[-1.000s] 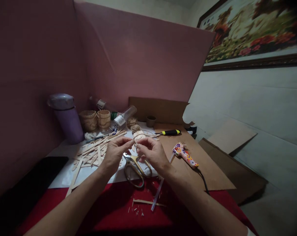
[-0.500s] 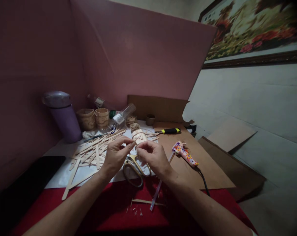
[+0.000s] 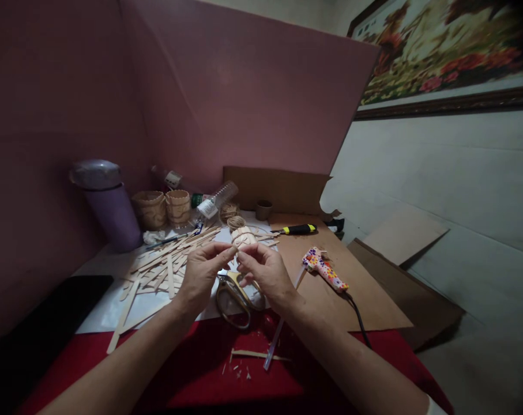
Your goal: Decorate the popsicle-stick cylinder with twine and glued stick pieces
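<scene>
My left hand point(image 3: 206, 271) and my right hand point(image 3: 267, 274) meet at the fingertips above the scissors, both pinched. Whatever sits between the fingers is too small to make out. Just beyond them lies a small piece made of pale wooden sticks point(image 3: 243, 235) with a cord around it, its near part hidden by my fingers. Scissors point(image 3: 234, 308) with pale handles rest beneath my hands on white paper, partly covered by my right hand. Behind the stick piece is a ball of twine point(image 3: 236, 222).
Many wooden craft sticks point(image 3: 170, 262) are spread at left, near a purple tumbler point(image 3: 112, 210) and two decorated cups point(image 3: 177, 208). On the cardboard point(image 3: 339, 256) at right lie a flowered glue gun point(image 3: 325, 270) and a utility knife point(image 3: 298, 229). A glue stick point(image 3: 273, 346) lies in front.
My right hand has moved slightly left and up, and its fingertips now touch those of my left hand. The view has shifted a little.
</scene>
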Tool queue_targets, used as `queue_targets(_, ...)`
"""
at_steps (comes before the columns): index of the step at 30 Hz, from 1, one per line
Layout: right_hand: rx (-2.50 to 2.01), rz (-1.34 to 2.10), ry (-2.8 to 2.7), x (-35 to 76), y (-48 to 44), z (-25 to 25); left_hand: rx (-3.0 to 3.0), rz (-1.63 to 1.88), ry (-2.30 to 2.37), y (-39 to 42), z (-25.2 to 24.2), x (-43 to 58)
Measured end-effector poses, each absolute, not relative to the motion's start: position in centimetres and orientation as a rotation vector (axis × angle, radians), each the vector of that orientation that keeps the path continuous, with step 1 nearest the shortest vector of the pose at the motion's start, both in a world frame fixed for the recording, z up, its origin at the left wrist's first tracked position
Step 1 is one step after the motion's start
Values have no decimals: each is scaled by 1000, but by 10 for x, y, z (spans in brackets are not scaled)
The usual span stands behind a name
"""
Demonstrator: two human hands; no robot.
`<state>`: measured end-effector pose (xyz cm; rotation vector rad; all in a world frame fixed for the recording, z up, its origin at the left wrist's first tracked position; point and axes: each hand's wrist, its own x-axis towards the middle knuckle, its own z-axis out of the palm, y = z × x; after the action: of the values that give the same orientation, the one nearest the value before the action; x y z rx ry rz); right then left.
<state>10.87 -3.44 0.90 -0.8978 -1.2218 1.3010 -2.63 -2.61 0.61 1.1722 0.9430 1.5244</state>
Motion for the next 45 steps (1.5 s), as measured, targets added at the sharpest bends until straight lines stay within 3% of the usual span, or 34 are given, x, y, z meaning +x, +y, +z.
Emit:
queue_targets(16,-1022,1184,-1501,125,-30,20,1264,1382,949,-33,14,-26)
queue_targets(27,-1297,507,-2068,134,-34,43,1296,1145,1026,-34,16,-27)
queue_targets(30,-1273,634,-1987,132,-31,43,1236,1125,1012,-34,17,-26)
queue_targets(35,-1128,1227,-1487,127,-22,28,1121,1171,994,-32,15,-26)
queue_targets(45,-990,1283,-1261,115,-27,11,1093,1235,1003,-34,15,-24)
